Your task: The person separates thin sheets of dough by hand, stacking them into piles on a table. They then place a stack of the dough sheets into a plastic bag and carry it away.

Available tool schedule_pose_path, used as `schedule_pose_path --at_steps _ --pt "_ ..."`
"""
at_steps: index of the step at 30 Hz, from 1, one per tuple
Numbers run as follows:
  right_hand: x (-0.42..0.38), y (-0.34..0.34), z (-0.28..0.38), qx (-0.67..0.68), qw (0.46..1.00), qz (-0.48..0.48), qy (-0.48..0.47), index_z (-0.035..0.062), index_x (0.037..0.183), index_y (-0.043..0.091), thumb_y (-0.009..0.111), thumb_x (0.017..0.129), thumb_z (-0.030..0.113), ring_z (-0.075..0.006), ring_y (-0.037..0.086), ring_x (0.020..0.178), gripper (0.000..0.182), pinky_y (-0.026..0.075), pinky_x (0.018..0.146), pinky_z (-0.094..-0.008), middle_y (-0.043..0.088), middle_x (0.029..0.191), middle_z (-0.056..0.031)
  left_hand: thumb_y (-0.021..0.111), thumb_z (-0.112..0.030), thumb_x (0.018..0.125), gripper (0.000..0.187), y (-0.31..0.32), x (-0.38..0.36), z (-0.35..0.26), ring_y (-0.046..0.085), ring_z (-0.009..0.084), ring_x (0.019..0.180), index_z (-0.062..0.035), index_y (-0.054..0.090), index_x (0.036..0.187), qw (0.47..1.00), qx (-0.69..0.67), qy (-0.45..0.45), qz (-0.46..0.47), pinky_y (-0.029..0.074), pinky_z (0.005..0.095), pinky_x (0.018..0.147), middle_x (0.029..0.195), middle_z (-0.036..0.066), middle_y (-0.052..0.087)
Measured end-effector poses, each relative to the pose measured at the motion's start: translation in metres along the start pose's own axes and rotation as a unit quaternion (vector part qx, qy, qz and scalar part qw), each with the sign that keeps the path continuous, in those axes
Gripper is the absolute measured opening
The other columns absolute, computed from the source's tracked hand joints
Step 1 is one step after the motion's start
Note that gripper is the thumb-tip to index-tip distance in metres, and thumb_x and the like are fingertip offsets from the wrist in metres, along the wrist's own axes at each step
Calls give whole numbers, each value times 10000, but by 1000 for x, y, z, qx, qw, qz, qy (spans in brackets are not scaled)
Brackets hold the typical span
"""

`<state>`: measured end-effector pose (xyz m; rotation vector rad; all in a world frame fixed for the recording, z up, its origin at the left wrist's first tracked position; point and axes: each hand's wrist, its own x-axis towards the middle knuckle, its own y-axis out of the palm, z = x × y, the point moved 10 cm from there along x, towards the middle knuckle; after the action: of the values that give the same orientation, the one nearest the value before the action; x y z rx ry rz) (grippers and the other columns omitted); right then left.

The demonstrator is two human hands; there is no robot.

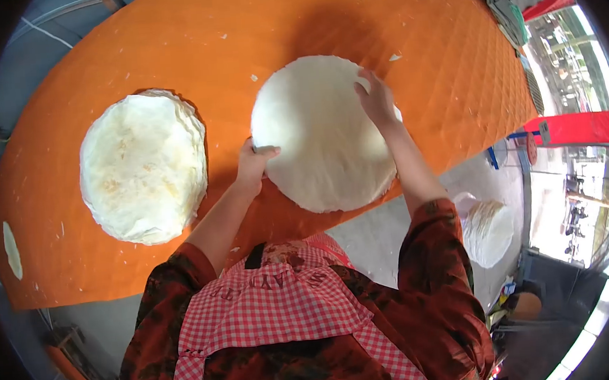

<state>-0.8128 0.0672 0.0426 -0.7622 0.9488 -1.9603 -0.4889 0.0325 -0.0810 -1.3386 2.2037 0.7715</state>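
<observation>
A round white sheet (322,143), thin and flat like flatbread or rice paper, lies near the front edge of the orange surface; whether it is one sheet or a stack I cannot tell. My left hand (252,164) grips its left edge, thumb on top and fingers hidden beneath. At the upper right of the sheet, my right hand (377,99) rests on the rim with its fingers bent around it. To the left lies a stack of similar round sheets (141,170), with uneven edges and light brown spots on the top one.
The orange quilted cover (222,26) spreads over the wide surface, with small white scraps scattered on it. Another stack of round sheets (489,233) stands low at the right, beyond my right arm. Bundled cloth (507,13) hangs at the far right edge.
</observation>
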Motion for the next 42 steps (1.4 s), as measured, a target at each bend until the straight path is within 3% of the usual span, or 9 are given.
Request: schedule_pose_path --at_steps 13,19,24,25,27,28,31,35,42 --pt "54 130 26 -215 961 127 -117 142 1481 273 345 990 393 -219 175 1442 557 112 1158 -494 222 1560 -30 656 -88 834 313 -14 22 21 610 167 851 -19 581 1130 994 -11 65 -84 503 330 759 947 72 652" --pt "59 119 44 -380 911 149 -65 158 1479 275 428 979 384 -209 162 1446 569 168 1137 -526 210 1565 -30 659 -81 851 373 -4 23 13 604 162 919 7 534 1191 994 -29 99 -45 497 323 796 1026 87 638" --pt "4 75 162 -104 980 73 -156 80 1390 408 552 943 212 -268 318 1379 488 293 1103 -447 358 1483 -105 670 -137 858 463 -18 -55 -7 608 194 977 10 479 1253 995 75 52 38 519 322 783 1079 141 629" --pt "-17 68 178 -25 982 73 -171 61 1366 440 575 933 169 -280 367 1355 467 332 1087 -424 404 1454 -123 694 -177 819 319 -35 -78 -15 627 219 840 2 573 1053 986 47 142 72 504 334 718 978 149 637" --pt "-62 77 182 113 983 102 -104 7 1288 506 585 911 55 -273 513 1236 388 423 1009 -340 523 1339 -138 666 -120 818 245 -122 -135 -54 611 205 792 -17 593 1028 907 234 350 -5 501 325 698 982 125 622" --pt "-90 84 190 181 976 109 -44 -35 1267 527 546 913 -21 -196 565 1154 356 433 993 -306 592 1247 -129 626 -39 819 195 -198 -144 -52 567 175 755 -46 613 1014 885 179 397 -163 488 314 687 954 84 599" --pt "-157 141 178 184 977 97 46 2 1058 623 658 890 157 -123 616 816 231 508 715 -263 655 911 -39 633 -46 841 196 -398 -234 -100 530 157 784 -10 574 1024 778 93 397 -479 472 288 695 923 75 567" --pt "-243 219 234 381 818 194 386 22 1048 572 722 849 327 -220 653 747 394 539 579 -314 621 846 -102 650 -138 859 390 -512 -179 -64 579 211 946 15 458 1162 898 -116 198 -376 501 335 765 1052 132 570" --pt "-249 267 285 382 787 144 463 47 1032 608 755 818 316 -206 639 790 374 532 617 -342 639 918 -84 765 -225 696 614 -511 -144 -108 651 286 844 95 490 1143 948 23 106 -300 525 380 657 1017 210 617"
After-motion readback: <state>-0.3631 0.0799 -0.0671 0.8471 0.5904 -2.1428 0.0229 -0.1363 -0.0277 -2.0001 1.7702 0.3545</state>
